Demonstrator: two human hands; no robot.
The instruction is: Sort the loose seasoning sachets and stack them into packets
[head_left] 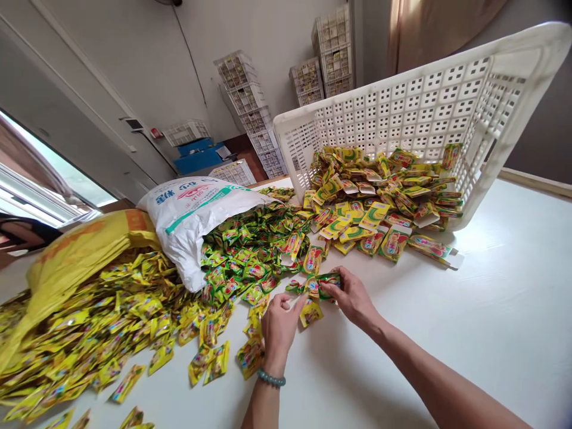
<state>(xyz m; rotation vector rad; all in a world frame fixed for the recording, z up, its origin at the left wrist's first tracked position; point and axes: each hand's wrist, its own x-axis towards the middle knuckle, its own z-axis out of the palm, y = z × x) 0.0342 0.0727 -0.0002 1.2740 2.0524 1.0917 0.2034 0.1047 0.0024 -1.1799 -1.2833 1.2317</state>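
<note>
My right hand [351, 293] has its fingers closed on a green packet [329, 286] above the white table. Just left of it, my left hand [282, 322], with a beaded bracelet at the wrist, is closed with thumb and fingers together near the end of a small yellow box [312, 286]; whatever it pinches is too small to make out. A yellow packet [310, 313] lies beneath, between the two hands. Green packets [250, 256] spill from a white sack [196, 208] ahead, and yellow packets [134, 310] spill from a yellow sack [89, 238] on the left.
A tipped white crate [402, 101] holds a heap of small yellow boxes [375, 214] that spreads onto the white table [504, 298]. Stacked crates [254, 113] and a blue box [201, 161] stand farther back. Part of a person [27, 229] shows at the far left.
</note>
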